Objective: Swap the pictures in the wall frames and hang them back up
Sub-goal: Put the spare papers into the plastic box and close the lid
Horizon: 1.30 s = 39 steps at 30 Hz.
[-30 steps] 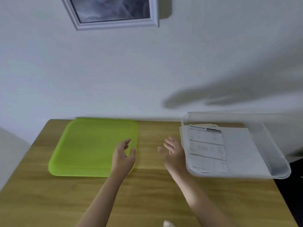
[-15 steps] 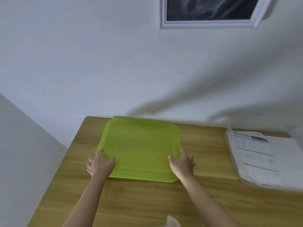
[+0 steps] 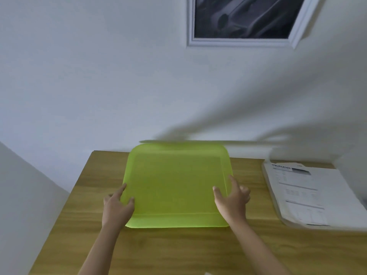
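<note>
Early in the job, by the look of it; one picture frame [image 3: 246, 22] up on the wall [image 3: 99, 76], high above the green tray [image 3: 174, 185] and a little to its right, white moulding around a dark greyish print, only its lower part in view; no second frame in sight, no frame taken down, no back opened, no loose print lying out for the swap. Left hand [image 3: 117, 205] at the tray's near left corner, thumb laid over the rim onto the inner face, forefinger stretched along the left edge, the other fingers hidden beneath, so gripping the tray there. Right hand [image 3: 232, 199] at the tray's near right side, thumb over the rim, forefinger straight and pointing up along the right edge, remaining fingers loosely bent outside it; holding that edge, though how firmly cannot be told. Tray flat on the wooden table [image 3: 178, 251], bare inside, its far edge against the wall. Right of the tray, well apart, a clear plastic bin [image 3: 277, 205] with printed sheets [image 3: 303, 193] headed "SPECIFICATION". Probably setting up a work surface; taking down, opening, swapping and rehanging all left to do.
</note>
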Tool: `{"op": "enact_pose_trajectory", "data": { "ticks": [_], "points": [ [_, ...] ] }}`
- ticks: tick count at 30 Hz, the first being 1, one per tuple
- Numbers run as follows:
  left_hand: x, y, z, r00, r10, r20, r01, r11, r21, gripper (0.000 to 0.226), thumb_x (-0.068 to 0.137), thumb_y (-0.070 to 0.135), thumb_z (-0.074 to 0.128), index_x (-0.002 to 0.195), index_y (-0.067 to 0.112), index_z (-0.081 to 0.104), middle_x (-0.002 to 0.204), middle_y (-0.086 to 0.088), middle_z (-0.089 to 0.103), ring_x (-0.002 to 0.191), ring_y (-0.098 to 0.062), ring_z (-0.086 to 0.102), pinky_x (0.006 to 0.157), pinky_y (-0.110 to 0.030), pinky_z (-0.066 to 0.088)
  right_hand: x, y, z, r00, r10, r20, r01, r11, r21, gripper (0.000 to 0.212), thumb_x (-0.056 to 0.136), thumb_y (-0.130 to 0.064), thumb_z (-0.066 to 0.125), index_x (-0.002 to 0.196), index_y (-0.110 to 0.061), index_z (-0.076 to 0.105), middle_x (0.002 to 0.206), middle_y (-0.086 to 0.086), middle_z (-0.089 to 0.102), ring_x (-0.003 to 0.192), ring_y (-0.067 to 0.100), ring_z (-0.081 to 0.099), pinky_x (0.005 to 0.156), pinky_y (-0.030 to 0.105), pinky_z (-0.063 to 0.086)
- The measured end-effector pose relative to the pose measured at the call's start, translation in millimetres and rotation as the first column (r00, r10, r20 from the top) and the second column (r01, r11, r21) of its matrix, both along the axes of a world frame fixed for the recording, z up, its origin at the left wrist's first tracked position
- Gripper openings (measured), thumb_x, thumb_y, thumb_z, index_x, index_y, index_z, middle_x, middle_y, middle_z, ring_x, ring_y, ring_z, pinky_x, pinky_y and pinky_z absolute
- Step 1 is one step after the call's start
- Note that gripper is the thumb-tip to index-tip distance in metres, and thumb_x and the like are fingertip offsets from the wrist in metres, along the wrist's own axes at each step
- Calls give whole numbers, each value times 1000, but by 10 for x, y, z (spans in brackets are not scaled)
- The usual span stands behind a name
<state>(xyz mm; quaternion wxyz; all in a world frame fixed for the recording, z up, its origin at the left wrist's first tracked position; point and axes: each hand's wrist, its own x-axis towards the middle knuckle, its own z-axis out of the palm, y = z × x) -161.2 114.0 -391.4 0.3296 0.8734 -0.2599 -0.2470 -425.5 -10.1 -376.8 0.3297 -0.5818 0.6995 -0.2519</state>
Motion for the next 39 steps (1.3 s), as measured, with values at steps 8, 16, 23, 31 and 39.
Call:
{"op": "enact_pose_trajectory", "data": {
  "ticks": [8, 16, 23, 31, 39],
  "points": [
    [-983, -419, 291, 973, -227, 30, 229, 966, -116, 64, 79, 24, 70, 136, 29, 45, 101, -7, 50, 87, -23, 54, 82, -34, 46, -1212, -327, 432, 981, -192, -15, 187, 966, -177, 49, 83, -34, 68, 129, -25, 53, 128, 13, 39, 123, 32, 36, 90, 47, 43],
    [-2449, -943, 450, 929, -367, 39, 369, 917, -151, 63, 78, 29, 71, 136, 30, 44, 101, -2, 50, 81, -17, 55, 73, -28, 42, -2847, -748, 545, 956, -289, -38, 276, 938, -210, 44, 83, -35, 66, 124, -22, 58, 127, 16, 45, 121, 35, 42, 91, 49, 44],
    [-3497, -1376, 365, 895, -439, 73, 445, 888, -119, 66, 79, 31, 68, 139, 24, 41, 119, 1, 44, 102, -19, 54, 82, -30, 46, -3941, -1150, 373, 949, -307, -67, 292, 941, -171, 45, 82, -37, 66, 124, -21, 58, 124, 19, 48, 120, 36, 44, 93, 45, 43],
    [-4062, -1628, 300, 925, -370, 84, 372, 928, -7, 66, 80, 32, 64, 141, 24, 39, 124, -1, 44, 107, -23, 52, 87, -36, 47, -4390, -1524, 255, 973, -204, -103, 196, 977, -82, 48, 86, -38, 62, 129, -21, 52, 129, 15, 40, 126, 35, 37, 93, 43, 41],
    [-4187, -1737, 275, 941, -318, 116, 311, 947, 76, 64, 83, 32, 58, 143, 28, 34, 131, -1, 39, 117, -28, 43, 92, -38, 42, -4451, -1669, 68, 987, -90, -134, 83, 995, -53, 55, 85, -36, 65, 134, -18, 48, 125, 15, 41, 124, 37, 38, 92, 41, 40]
  ]
}}
